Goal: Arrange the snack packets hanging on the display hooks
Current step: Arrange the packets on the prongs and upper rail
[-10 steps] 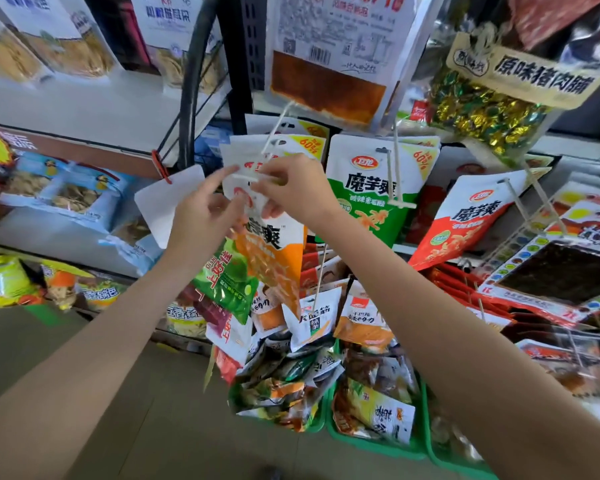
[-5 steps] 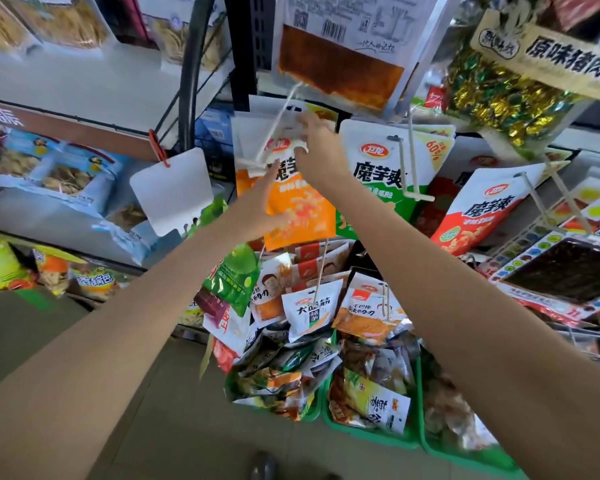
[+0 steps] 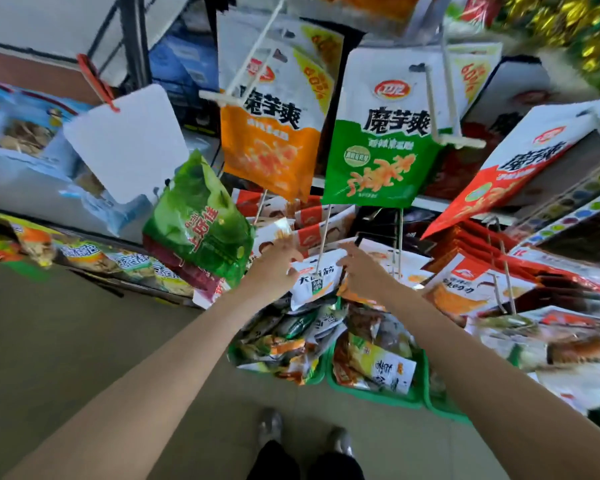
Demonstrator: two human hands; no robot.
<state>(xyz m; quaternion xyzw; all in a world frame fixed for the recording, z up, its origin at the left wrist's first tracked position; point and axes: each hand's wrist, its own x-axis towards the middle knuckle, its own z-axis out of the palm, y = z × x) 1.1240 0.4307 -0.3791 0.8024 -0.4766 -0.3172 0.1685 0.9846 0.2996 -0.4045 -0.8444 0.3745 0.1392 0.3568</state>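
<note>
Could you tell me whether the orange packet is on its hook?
On: the orange packet hangs free from the white hook, neither hand touching it.

Glossy plastic orange packet (image 3: pixel 271 133), green packet (image 3: pixel 381 161); matt white card (image 3: pixel 129 143); white-coated hook (image 3: pixel 246 67).

A blank white card (image 3: pixel 125 142) hangs from a red clip (image 3: pixel 96 81); green baskets (image 3: pixel 378 398) sit on the floor

A small snack shop is showing here: an orange packet (image 3: pixel 267 133) is hanging on a white display hook (image 3: pixel 243 74), more packets are dangling beside it, green baskets (image 3: pixel 378 398) of snacks are sitting below it, and a shelf (image 3: pixel 32 174) of boxed goods is standing to its left.
</note>
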